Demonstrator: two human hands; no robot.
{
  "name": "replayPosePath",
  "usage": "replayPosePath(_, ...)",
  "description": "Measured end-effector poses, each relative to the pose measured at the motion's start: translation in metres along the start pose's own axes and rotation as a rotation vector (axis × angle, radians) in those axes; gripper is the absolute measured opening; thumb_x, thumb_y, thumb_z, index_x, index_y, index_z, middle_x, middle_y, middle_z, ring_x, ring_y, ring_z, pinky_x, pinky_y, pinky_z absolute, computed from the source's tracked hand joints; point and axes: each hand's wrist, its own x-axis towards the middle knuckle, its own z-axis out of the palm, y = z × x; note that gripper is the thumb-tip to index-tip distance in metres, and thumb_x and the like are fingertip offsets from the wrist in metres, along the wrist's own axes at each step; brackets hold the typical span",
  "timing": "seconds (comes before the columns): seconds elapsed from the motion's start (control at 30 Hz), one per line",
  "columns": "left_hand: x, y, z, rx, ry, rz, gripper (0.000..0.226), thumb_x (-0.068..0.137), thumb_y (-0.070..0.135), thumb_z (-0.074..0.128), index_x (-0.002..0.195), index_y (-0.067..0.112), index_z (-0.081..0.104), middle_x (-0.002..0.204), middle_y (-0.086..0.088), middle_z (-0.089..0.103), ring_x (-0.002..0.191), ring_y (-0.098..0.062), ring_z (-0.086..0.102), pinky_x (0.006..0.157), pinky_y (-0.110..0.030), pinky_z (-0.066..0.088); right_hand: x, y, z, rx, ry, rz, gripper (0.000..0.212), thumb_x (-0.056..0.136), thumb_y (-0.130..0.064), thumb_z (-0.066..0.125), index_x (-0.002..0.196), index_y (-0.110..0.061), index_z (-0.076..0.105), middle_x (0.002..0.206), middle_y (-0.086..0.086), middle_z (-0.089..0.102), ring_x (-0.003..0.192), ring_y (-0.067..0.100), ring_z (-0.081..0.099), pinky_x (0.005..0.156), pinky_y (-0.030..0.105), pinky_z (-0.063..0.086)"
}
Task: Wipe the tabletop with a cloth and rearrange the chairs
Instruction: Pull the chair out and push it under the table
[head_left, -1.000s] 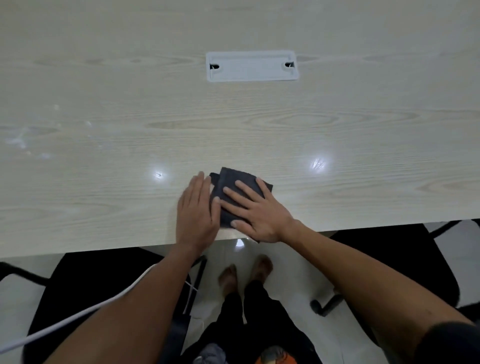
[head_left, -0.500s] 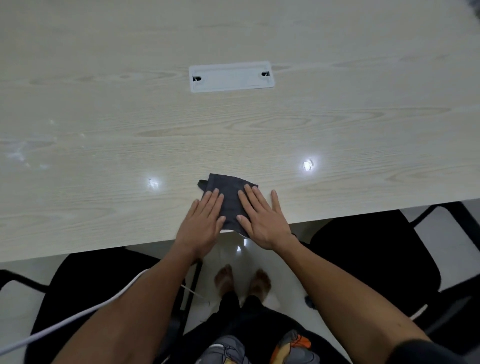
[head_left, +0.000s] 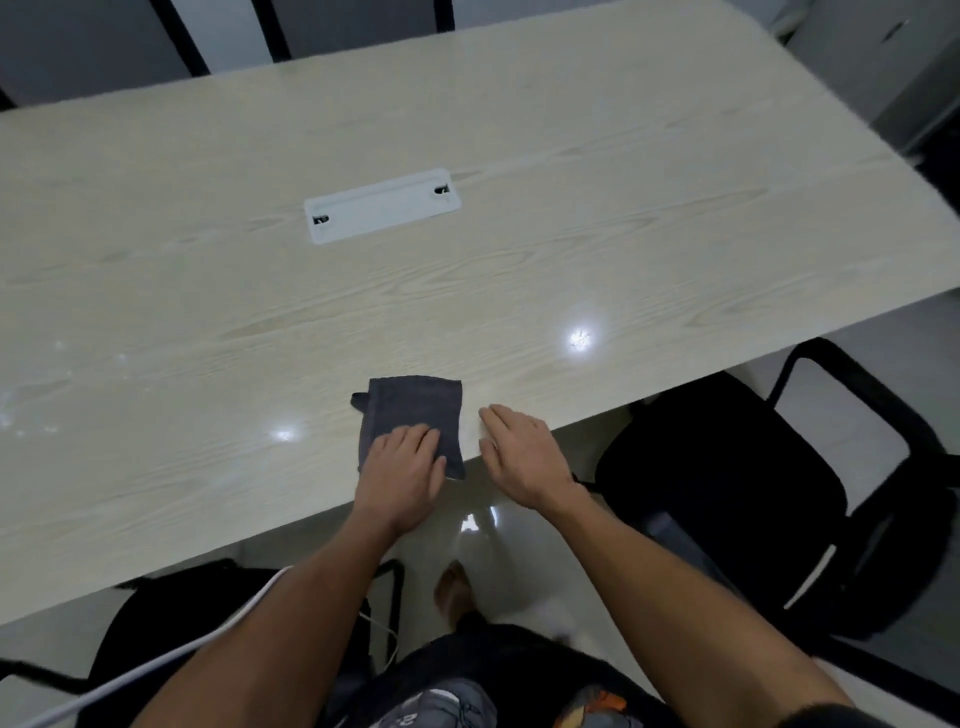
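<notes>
The folded dark grey cloth (head_left: 415, 415) lies flat on the light wood tabletop (head_left: 519, 291), near the front edge, as it did half a second ago. The left hand (head_left: 402, 467) now rests on top of the cloth's near half with fingers straight and together; earlier it touched only the cloth's left edge. The right hand (head_left: 524, 457) has left the cloth and now lies flat on bare tabletop just beside the cloth's right edge, fingers extended and relaxed, gripping nothing. The view has tilted upward since the earlier frame, so the table's far edge is now visible. A white cable-access plate (head_left: 382, 205) sits recessed at mid-table. One black office chair (head_left: 748, 499) stands at right, another (head_left: 171, 629) at lower left. No legible writing or brand marks are visible.
</notes>
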Motion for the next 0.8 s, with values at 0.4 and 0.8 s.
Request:
replayPosePath(0.4,0.010,0.205,0.002,-0.125,-0.089,0.122,0.043,0.102,0.030,0.053,0.140,0.010,0.057,0.134,-0.012,0.064,0.115,-0.035,0.064,0.094,-0.044,0.051,-0.227,0.126,-0.035,0.325,0.109,0.737,0.032,0.109,-0.027,0.045,0.131,-0.013,0.062,0.128,0.008,0.067,0.117,0.032,0.063,0.094,0.042,0.051)
replayPosePath(0.8,-0.033,0.401,0.028,-0.128,-0.173,0.266,0.051,0.101,0.031,0.052,0.149,0.014,0.048,0.142,-0.009,0.057,0.120,-0.033,0.061,0.098,-0.045,0.050,-0.420,0.215,-0.035,0.646,0.311,1.045,0.037,0.107,-0.025,0.051,0.139,-0.014,0.063,0.134,0.008,0.069,0.123,0.028,0.064,0.103,0.042,0.053)
